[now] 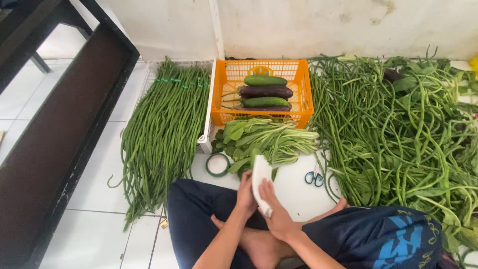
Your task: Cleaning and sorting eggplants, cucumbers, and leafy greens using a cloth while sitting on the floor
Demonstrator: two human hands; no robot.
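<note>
Both my hands meet above my crossed legs and hold a white, flat, curved object [259, 175]. My left hand [245, 195] grips its left edge and my right hand [276, 215] wraps its lower end. Just beyond the white object lies a bunch of leafy greens [264, 139] on the white floor. A roll of green tape [217, 165] sits left of my hands, and blue-handled scissors [314, 178] lie to the right.
An orange crate [300, 83] at the wall holds cucumbers and eggplants. Tied long beans [162, 130] lie over a white crate on the left. A loose heap of long beans [398, 134] fills the right. A dark bench [59, 129] runs along the left.
</note>
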